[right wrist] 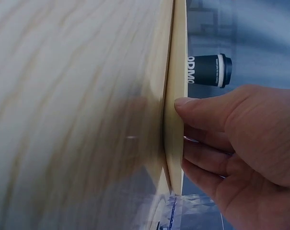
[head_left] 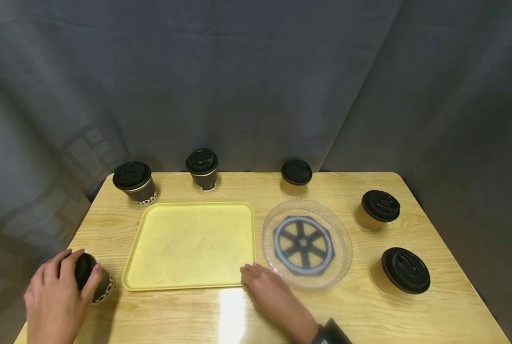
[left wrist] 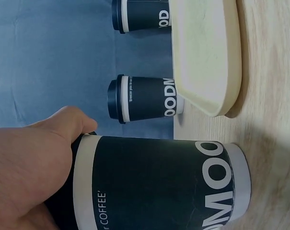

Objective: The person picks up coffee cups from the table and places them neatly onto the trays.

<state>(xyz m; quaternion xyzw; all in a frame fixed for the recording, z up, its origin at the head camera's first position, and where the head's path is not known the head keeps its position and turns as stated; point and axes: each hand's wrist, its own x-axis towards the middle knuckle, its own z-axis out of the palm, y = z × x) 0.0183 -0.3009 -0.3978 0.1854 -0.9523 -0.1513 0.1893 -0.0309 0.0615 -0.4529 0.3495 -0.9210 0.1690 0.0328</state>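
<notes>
My left hand (head_left: 58, 291) grips the black lid of a dark paper coffee cup (left wrist: 149, 182) from above, at the table's left front. The cup stands beside the tray, its white lettering near the base. My right hand (head_left: 277, 296) pinches the near right corner of a shallow yellow tray (head_left: 189, 244). In the right wrist view the thumb (right wrist: 185, 102) lies on the outside of the rim, with the other fingers over its inner side. The tray lies on the wooden table.
Behind the tray stand two dark lidded cups (head_left: 135, 184) (head_left: 202, 169). A round clear plastic dish (head_left: 346, 253) sits right of the tray, a dark spoked wheel pattern (head_left: 303, 242) showing in it. Three clear cups with black lids (head_left: 296, 173) (head_left: 380, 206) (head_left: 405, 270) stand around it. Grey cloth hangs behind.
</notes>
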